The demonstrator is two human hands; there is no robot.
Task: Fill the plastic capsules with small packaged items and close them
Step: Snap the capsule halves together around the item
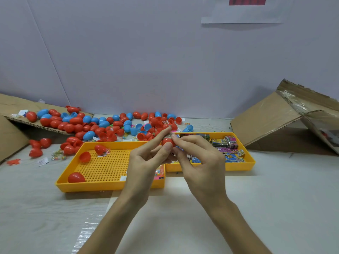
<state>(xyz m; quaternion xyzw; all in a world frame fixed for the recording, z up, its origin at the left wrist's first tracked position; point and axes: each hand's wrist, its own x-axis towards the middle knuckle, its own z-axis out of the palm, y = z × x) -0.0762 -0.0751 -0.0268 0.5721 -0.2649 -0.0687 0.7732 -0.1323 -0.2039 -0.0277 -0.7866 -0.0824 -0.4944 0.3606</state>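
Pale wall [128,61] behind, white bench [275,198] below: we hold a red capsule [167,142] above the near trays. Our left hand [145,162] grips it from beneath, steadying it, while our right hand [200,162] pinches a packet [168,136] into its top. Spare packets [229,143] lie in the right tray [238,166], handy for that hand; loose capsules [88,125] heap along the bench's far edge.
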